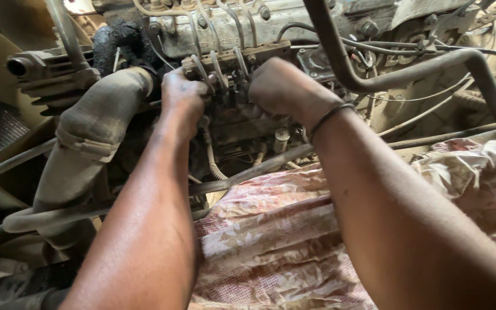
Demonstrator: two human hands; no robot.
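Note:
Both my hands reach into a dusty engine bay. My left hand (183, 95) is closed around the thin curved metal fuel pipes (219, 66) where they enter the injection pump (242, 123). Close to its right, my right hand (285, 89) is clenched against the same pump top, fingers hidden behind the knuckles; what it grips cannot be seen. A dark band circles my right wrist (328, 117). The pipes run up to the grimy engine block (271, 23) behind.
A thick dusty rubber hose (96, 126) curves down on the left. A bent dark metal pipe (409, 72) crosses above my right arm. A pink and white patterned cloth (282, 229) covers the area below. A long rod (259, 169) runs diagonally under the pump.

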